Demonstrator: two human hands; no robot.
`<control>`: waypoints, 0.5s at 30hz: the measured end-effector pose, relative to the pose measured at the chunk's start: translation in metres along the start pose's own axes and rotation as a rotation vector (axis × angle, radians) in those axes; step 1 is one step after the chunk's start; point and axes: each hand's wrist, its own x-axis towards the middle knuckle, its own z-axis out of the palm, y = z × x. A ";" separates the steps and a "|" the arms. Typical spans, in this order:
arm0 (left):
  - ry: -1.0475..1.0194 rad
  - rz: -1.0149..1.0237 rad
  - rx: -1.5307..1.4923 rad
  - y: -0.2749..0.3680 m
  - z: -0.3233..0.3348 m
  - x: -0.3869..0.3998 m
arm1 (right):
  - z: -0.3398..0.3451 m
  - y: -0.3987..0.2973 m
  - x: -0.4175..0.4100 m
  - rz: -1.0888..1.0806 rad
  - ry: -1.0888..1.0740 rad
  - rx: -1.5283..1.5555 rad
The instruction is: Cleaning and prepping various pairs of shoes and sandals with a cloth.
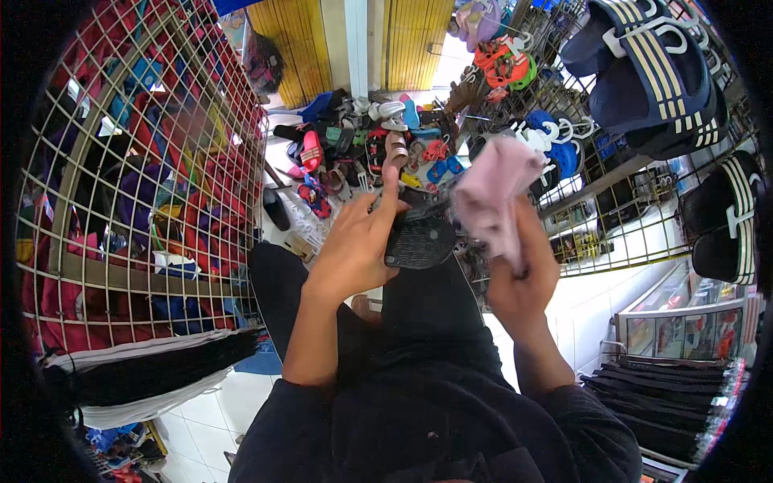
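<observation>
My left hand (355,241) grips a black sandal (421,243) by its side, the thumb lying along the top. The sandal's textured footbed faces up above my lap, and its strap is partly hidden behind my fingers. In my right hand (528,271) is a pale pink cloth (498,187), bunched and blurred, held up to the right of the sandal. The cloth looks apart from the footbed, though its lower left edge comes close to the strap. Beyond both hands, a pile of assorted sandals (344,136) covers the floor.
A wire grid with bags behind it (151,181) rises at my left. On the right, another grid carries hanging slides (652,78) and clogs (504,63). A glass display case (682,326) stands low at the right. White plastic hangers (308,226) lie on the floor tiles.
</observation>
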 end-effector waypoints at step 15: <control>-0.074 -0.066 -0.553 -0.022 -0.007 -0.010 | -0.053 0.017 0.038 -0.328 -1.051 0.064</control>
